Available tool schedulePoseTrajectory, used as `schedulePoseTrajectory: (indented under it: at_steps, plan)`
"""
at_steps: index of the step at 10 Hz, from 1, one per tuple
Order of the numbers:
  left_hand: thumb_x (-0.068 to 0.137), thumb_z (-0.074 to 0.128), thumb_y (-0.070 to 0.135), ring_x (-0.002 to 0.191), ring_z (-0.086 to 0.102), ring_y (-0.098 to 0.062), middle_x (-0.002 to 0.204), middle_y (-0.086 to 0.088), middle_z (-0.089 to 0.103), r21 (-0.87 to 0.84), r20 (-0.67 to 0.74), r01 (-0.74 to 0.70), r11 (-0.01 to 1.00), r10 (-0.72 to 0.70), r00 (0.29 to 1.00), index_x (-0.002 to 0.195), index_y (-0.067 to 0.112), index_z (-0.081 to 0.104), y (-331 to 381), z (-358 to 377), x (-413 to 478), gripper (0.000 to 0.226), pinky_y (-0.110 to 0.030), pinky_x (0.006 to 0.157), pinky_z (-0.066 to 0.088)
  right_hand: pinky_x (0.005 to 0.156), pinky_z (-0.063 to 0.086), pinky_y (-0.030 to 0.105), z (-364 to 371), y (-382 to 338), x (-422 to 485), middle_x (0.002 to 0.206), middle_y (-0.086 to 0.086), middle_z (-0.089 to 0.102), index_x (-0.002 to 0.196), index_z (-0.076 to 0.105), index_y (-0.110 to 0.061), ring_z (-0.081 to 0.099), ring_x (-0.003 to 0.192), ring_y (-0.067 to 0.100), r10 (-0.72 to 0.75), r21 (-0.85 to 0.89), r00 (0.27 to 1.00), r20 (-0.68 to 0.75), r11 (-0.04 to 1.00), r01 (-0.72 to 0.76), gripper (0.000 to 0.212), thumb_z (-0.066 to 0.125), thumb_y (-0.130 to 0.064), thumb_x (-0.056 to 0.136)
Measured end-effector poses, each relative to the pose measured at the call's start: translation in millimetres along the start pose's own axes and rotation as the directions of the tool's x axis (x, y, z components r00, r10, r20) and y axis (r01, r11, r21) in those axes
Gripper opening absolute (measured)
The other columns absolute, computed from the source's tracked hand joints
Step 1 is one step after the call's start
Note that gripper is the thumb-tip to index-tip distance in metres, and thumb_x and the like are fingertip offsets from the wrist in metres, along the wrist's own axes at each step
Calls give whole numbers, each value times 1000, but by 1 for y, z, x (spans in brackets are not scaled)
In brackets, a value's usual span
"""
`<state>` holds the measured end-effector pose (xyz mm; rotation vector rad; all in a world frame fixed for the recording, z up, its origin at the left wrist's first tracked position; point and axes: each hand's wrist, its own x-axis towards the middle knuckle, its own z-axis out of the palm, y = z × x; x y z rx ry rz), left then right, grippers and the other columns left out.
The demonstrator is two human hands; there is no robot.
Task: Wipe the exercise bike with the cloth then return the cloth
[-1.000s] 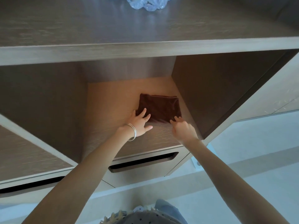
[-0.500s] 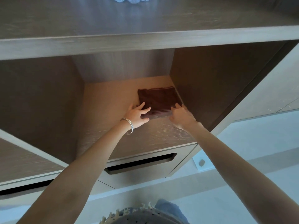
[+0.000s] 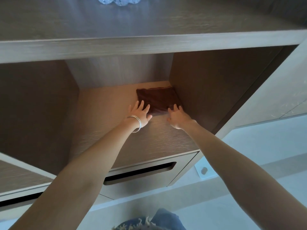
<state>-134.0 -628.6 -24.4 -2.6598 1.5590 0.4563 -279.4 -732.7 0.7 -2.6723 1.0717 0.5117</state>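
A folded dark brown cloth (image 3: 157, 99) lies flat on the wooden shelf (image 3: 106, 110) inside an open cabinet bay, pushed into the back right corner. My left hand (image 3: 140, 114), with silver bangles at the wrist, rests with spread fingers on the cloth's near left edge. My right hand (image 3: 177, 116) touches the near right edge with its fingertips. Neither hand grips the cloth. The exercise bike is out of view.
The bay's right wall (image 3: 216, 83) stands close beside the cloth. A thick shelf board (image 3: 149, 45) runs overhead, with a glass object (image 3: 119, 0) on it. Below the shelf is a drawer with a slot handle (image 3: 141, 173). Pale floor lies to the right.
The cloth has been slid deeper into the bay toward the back right corner, and both hands followed it. The fingers have spread flatter on its near edge.
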Motion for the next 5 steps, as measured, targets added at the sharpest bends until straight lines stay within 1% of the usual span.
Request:
schedulePoseTrajectory:
  at_steps: [1, 2, 3, 4, 5]
  plan:
    - [98, 21, 48, 146, -10, -25, 159, -4, -5, 43, 51, 47, 998, -49, 998, 148, 27, 5, 3, -9, 13, 57, -49, 117, -1, 116, 18, 50, -10, 1, 14, 157, 15, -2, 149, 11, -13, -2, 144, 37, 4, 24, 1000, 9, 1000, -4, 53, 27, -26, 100]
    - [97, 20, 51, 146, -10, -25, 159, -3, -6, 71, 55, 72, 995, -76, 996, 148, 29, 3, 2, -12, 27, 59, -49, 117, 0, 116, 16, 50, -13, 1, 27, 157, 16, -4, 149, 9, -13, -3, 144, 37, 1, 25, 1000, 13, 1000, -2, 52, 26, -21, 100]
    - [95, 21, 54, 146, -9, -25, 159, -2, -6, 102, 59, 98, 990, -105, 993, 148, 30, 2, 0, -14, 35, 61, -51, 116, 1, 116, 16, 50, -14, 3, 35, 158, 13, -5, 149, 8, -15, -4, 144, 35, 7, 39, 1000, 13, 999, -7, 54, 30, -21, 100]
    - [94, 23, 56, 146, -9, -25, 159, -1, -6, 101, 45, 103, 990, -108, 993, 148, 32, 0, 0, -12, 34, 63, -52, 116, 1, 116, 17, 49, -14, 4, 38, 158, 14, -3, 149, 10, -14, -2, 144, 36, -10, 51, 1000, -14, 999, 11, 55, 32, -25, 100]
    - [94, 28, 54, 146, -8, -24, 159, -1, -4, 47, -16, 47, 998, -47, 999, 148, 32, 0, -6, -16, 23, 64, -52, 116, 1, 117, 18, 45, -16, 4, 34, 158, 13, -1, 149, 10, -14, 1, 145, 32, -23, 104, 997, -72, 994, 30, 55, 32, -25, 99]
